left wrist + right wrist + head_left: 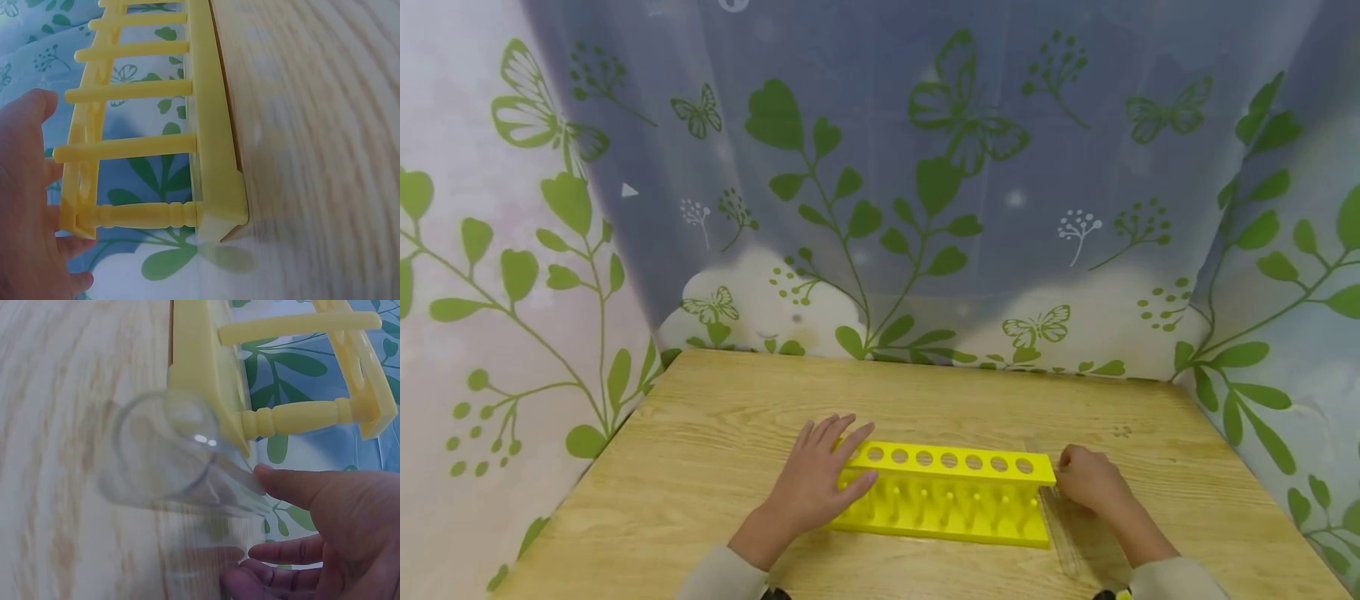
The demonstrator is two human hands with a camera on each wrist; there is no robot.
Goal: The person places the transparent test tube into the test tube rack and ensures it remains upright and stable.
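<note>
A yellow test tube rack [940, 529] stands lengthwise on the table, its top rail lined with round holes and its base with upright pegs. At its left end is my left hand [820, 475], fingers fairly straight and spread over the top rail [69, 187], thumb toward the front. Just beyond the rack's right end, my right hand [1093, 479] has curled fingers. The right wrist view shows its thumb [290, 485] on a clear test tube [156, 450], pinched low beside the rack's end post [297, 419]. The tube looks blurred there.
The wooden table [737, 392] reaches back to a patterned cloth [880, 208] with green leaves and butterflies. More cloth hangs along both sides. Faint clear shapes [1063, 537] lie on the wood right of the rack.
</note>
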